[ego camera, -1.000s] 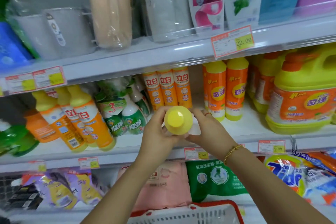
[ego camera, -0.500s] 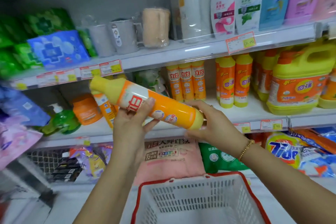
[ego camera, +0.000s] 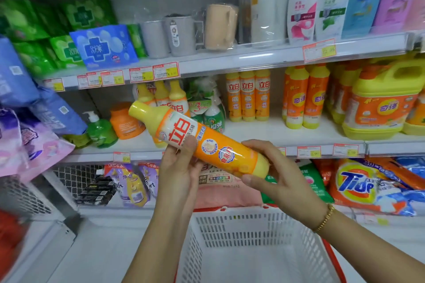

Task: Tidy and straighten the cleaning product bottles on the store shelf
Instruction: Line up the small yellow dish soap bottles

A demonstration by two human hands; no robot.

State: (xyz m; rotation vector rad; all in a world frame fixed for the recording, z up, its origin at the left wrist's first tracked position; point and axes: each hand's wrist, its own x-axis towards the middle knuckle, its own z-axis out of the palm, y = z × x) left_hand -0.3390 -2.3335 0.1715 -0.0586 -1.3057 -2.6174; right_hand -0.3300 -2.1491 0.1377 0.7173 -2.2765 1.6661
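Bottle: an orange detergent bottle [ego camera: 202,142] with a yellow cap and yellow base lies tilted in both hands, off the shelf, in front of the middle shelf [ego camera: 264,138] and above the basket; its cap end points up and left, its base down and right.
Left hand: the left hand [ego camera: 179,167] is clamped on the bottle's middle from below, thumb pressed on the white label; its other fingers are hidden behind the bottle.
Right hand: the right hand [ego camera: 276,179] is closed around the bottle's yellow base, thumb under it and fingers curled over the top; a gold bracelet [ego camera: 325,218] sits on the wrist.
Behind the bottle: three matching yellow-capped bottles [ego camera: 162,96] stand on the middle shelf, their lower halves covered by the held bottle, so how they stand cannot be judged.
Right of the bottle: three slim orange bottles [ego camera: 248,95] stand upright side by side; further right stand orange-and-yellow bottles [ego camera: 305,96] and a big yellow jug [ego camera: 381,103], partly cut by the frame edge.
Left of the bottle: an orange tub [ego camera: 125,120] and a green pump bottle [ego camera: 99,128] sit on the middle shelf; the packets beyond them are blurred.
Below the bottle: a white basket [ego camera: 253,243] with red rim, its near end out of frame.
Price tags: the print on the tags [ego camera: 165,70] is too blurred to read.
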